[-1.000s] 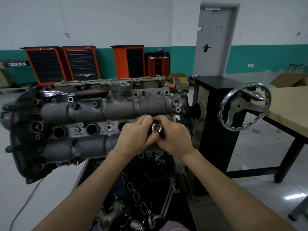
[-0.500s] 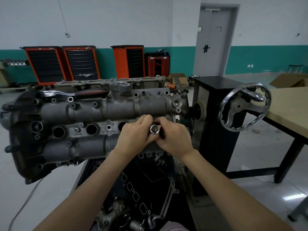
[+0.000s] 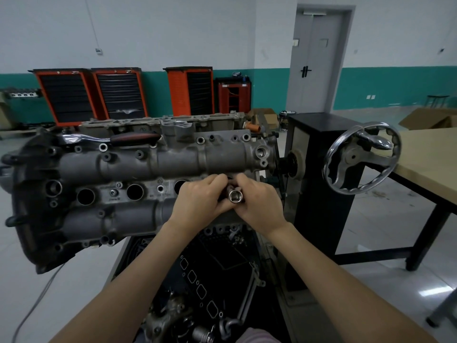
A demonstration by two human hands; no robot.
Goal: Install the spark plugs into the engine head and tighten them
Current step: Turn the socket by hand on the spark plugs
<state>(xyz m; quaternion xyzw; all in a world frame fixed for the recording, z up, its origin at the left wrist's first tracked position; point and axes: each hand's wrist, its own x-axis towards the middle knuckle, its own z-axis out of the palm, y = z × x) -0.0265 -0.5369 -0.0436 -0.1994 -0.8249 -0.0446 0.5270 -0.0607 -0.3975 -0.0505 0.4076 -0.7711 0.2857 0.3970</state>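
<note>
- We hold the socket (image 3: 233,196) between both hands over the engine head (image 3: 138,169); its open square-drive end faces the camera, so its long axis runs from us into the head.
- Left hand (image 3: 197,199): fingers curled round the socket from 9 o'clock; right hand (image 3: 259,204): fingers curled round it from 3 o'clock; both grip it, neither is nearer.
- The spark plug itself is not visible; we cannot tell whether one sits inside the socket.
- The socket stands at the rightmost plug well, which the hands hide; three open wells (image 3: 135,192) lie in a row toward 9 o'clock of the hands.
- The ratchet (image 3: 116,138) rests on the head's upper edge, toward 10 o'clock of the hands and well apart; the left hand is nearer to it.
- We judge the present step to be hand-threading at this well; the move depends on keeping the socket axis in line with the well bore, or the thread may cross.
</note>
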